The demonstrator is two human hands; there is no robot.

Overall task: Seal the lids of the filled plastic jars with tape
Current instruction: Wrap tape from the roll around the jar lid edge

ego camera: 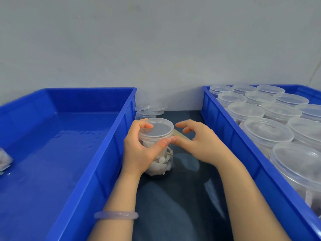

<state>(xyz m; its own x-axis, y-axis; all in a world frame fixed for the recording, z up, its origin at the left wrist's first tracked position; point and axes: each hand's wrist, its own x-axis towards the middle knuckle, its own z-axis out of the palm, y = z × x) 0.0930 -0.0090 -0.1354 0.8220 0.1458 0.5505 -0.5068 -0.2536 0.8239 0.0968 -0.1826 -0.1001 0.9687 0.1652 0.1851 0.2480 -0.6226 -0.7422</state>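
A clear plastic jar (162, 162) filled with white pieces stands upright on the dark surface between two blue bins. Its clear lid (159, 130) is on. My left hand (139, 150) grips the jar from the left, fingers curled over the lid's rim and thumb across its front. My right hand (196, 141) is just to the right, its thumb tip touching the lid's side next to my left thumb. A short yellowish strip of tape (181, 134) runs from the lid's rim into my right hand. The tape roll is hidden.
A wide blue bin (97, 153) on the left holds only a small packet (4, 160) at its far left. The blue bin (231, 136) on the right is packed with several lidded clear jars (267, 134). Spare jars and lids (149, 109) are stacked against the wall behind.
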